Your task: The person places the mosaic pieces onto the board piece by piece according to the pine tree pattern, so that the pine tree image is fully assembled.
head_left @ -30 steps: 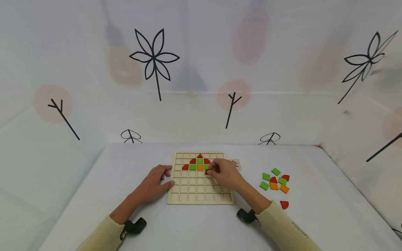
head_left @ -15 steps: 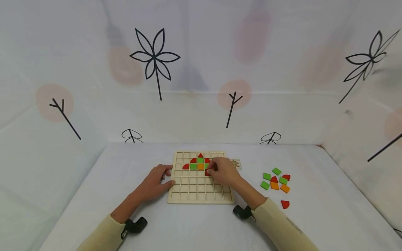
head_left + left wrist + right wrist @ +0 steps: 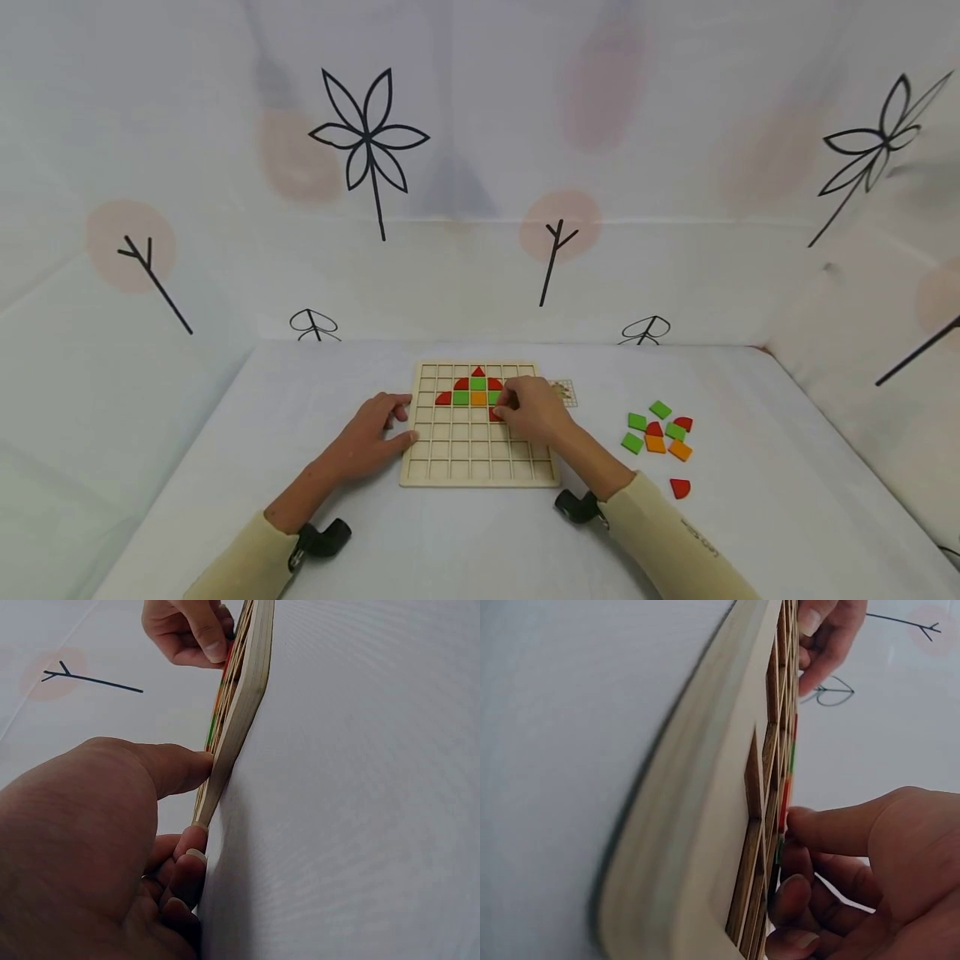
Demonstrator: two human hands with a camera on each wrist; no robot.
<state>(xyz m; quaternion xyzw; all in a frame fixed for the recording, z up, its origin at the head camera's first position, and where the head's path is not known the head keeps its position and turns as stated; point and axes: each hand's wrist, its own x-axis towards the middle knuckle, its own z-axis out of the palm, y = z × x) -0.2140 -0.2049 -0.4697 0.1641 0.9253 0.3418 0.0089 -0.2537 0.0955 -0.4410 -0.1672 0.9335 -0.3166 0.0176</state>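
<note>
And the right hand [image 3: 534,410] pinches a red tile [image 3: 494,413] at its left, on the board [image 3: 461,450] just to the near side of a green tile [image 3: 492,398], while the farther left hand [image 3: 367,437] rests loosely against the board's left edge.

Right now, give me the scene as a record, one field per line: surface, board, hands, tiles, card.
surface: white tabletop
board: pale wooden grid board, flat on the tabletop
left hand: touches the board's left edge
right hand: fingers curled at a partly hidden red tile on the board
set tiles: red triangle on top; rounded red tiles, green squares and one orange square below
loose tiles: four green, two orange, three red, right of the board
card: small grid-printed card, right of the board
</note>
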